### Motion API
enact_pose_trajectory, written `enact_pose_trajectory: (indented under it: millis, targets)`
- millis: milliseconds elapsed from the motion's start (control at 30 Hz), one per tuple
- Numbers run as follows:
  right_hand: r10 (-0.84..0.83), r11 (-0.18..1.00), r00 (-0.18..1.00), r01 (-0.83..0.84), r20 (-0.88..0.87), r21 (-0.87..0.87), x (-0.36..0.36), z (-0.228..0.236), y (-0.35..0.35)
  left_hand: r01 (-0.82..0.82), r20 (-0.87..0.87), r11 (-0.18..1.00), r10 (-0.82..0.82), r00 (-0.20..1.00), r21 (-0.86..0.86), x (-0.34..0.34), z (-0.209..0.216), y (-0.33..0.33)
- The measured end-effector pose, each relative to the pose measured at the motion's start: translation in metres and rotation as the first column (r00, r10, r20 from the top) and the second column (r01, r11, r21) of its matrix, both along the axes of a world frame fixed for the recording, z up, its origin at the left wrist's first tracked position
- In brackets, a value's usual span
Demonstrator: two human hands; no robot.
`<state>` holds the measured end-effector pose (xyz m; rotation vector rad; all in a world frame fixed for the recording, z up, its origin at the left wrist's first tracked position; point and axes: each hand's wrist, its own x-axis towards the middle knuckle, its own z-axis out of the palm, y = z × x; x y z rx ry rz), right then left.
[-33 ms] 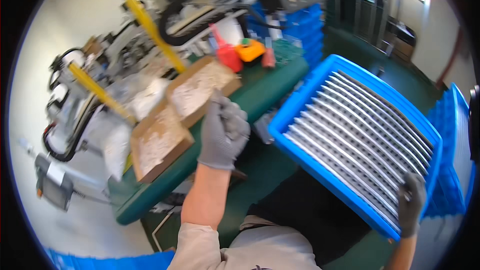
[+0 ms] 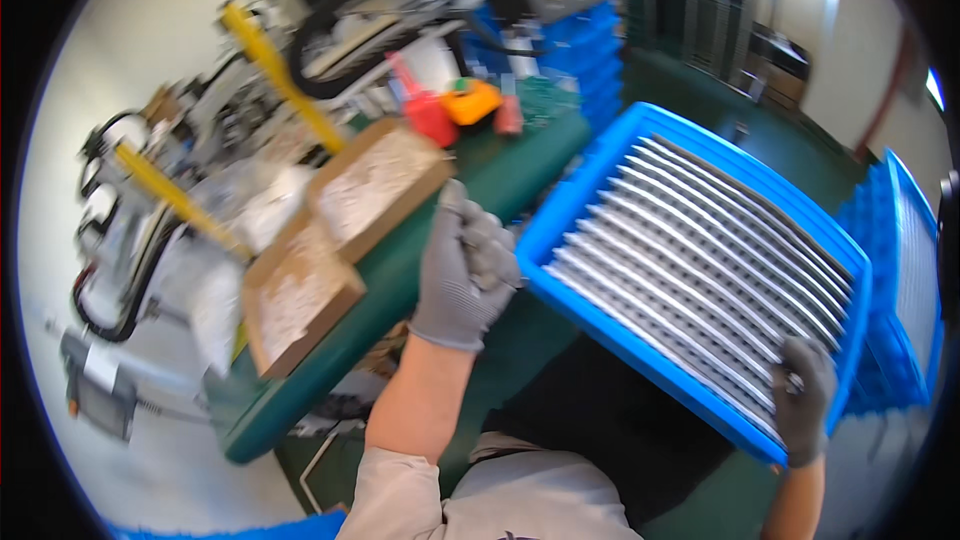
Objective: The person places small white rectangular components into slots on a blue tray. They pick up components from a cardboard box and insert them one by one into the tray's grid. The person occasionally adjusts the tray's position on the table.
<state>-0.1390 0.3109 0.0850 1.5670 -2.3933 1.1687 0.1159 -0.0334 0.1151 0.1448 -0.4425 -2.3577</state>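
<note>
The tray [image 2: 580, 195] is blue, its rows [image 2: 700, 270] striped white and grey.

I see one blue rectangular crate [image 2: 650, 360] | right of my view, lying slantwise | inside: white strips [image 2: 700, 270], parallel, dark-spotted bands between them

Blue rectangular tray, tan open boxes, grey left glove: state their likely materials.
Blue rectangular tray: probably plastic, smooth and faintly glossy, with rounded corners. Tan open boxes: likely cardboard, matte, plain brown walls. Grey left glove: seemingly knit fabric, matte, finely ridged; coating unclear.
</note>
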Motion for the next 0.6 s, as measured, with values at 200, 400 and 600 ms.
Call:
enact_pose_trajectory:
  millis: [200, 400, 600]
  targets:
    - [0.253, 0.961, 0.959, -0.264, -0.13, -0.079, 0.041, 0.027, -0.082, 0.36, 0.108, 0.906, -0.39, 0.915, 0.221, -0.145, -0.045, 0.096]
    - [0.17, 0.985, 0.944, -0.165, -0.284, 0.041, 0.021, 0.006, -0.075, 0.41, 0.257, 0.852, -0.496, 0.829, 0.325, -0.189, -0.065, 0.138]
    - [0.188, 0.982, 0.966, -0.183, -0.176, 0.043, 0.008, -0.009, -0.068, 0.402, 0.244, 0.788, -0.551, 0.798, 0.466, -0.2, -0.081, 0.146]
